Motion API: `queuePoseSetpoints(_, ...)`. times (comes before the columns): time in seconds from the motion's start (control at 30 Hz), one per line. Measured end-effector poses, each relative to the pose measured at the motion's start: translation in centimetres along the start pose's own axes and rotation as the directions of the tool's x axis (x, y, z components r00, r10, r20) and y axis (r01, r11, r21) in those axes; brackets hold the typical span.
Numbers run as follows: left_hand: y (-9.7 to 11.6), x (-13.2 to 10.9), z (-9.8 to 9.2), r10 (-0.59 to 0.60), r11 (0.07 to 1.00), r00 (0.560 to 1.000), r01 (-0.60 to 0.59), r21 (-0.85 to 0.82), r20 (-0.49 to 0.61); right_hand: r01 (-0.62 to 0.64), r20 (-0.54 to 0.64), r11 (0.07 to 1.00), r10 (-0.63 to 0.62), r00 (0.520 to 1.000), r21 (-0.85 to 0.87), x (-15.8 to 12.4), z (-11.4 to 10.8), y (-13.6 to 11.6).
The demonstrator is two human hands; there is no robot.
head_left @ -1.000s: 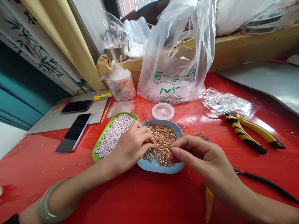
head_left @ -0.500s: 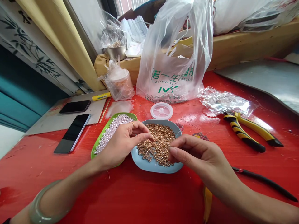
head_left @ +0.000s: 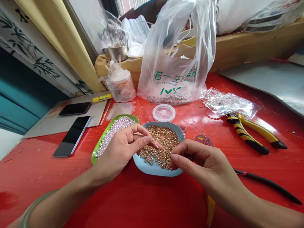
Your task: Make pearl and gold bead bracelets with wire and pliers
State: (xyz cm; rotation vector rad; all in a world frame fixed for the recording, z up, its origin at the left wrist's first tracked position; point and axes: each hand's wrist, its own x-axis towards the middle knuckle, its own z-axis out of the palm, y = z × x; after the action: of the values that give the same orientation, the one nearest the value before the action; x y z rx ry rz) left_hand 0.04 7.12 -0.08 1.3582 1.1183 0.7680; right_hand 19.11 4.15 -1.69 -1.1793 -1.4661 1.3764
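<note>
Over the blue tray (head_left: 158, 171) of small gold beads (head_left: 163, 133), my left hand (head_left: 125, 147) is closed, thumb against forefinger. Thin gold-coloured strands (head_left: 155, 144) show at its fingertips. My right hand (head_left: 201, 160) pinches at the tray's right side; what lies between its thumb and forefinger is too small to make out. Partly behind my left wrist sits a green tray (head_left: 95, 156) of pale pearl beads (head_left: 116, 129). A clear round spool (head_left: 163, 113) lies just beyond the blue tray.
Yellow-black pliers (head_left: 249, 133) and a black-handled tool (head_left: 268, 182) lie at the right. A yellow handle (head_left: 210, 209) shows below my right wrist. At the back stand a plastic bag (head_left: 175, 63) and a wrapped cup (head_left: 121, 84). Two phones (head_left: 73, 136) lie left.
The fingers of my left hand have shifted, and one now stretches further over the gold beads, with the strands more visible. My right hand has moved slightly, still pinching.
</note>
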Motion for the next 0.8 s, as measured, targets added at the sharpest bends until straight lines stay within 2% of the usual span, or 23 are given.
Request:
queuePoseSetpoints(0.17, 0.1, -0.1, 0.1, 0.003, 1.0, 0.999, -0.003, -0.004, -0.041, 0.007, 0.006, 0.999, -0.007, 1.0, -0.049, -0.1, 0.1, 0.0)
queuePoseSetpoints(0.5, 0.6, -0.5, 0.5, -0.009, 1.0, 1.0, 0.009, -0.013, -0.023, 0.04, 0.016, 0.988, -0.039, 0.999, -0.147, 0.0, 0.2, -0.2)
queuePoseSetpoints(0.8, 1.0, -0.6, 0.8, -0.031, 0.994, 0.999, 0.028, -0.105, -0.023, 0.075, 0.029, 0.981, -0.071, 0.997, -0.179, -0.1, 0.2, -0.1)
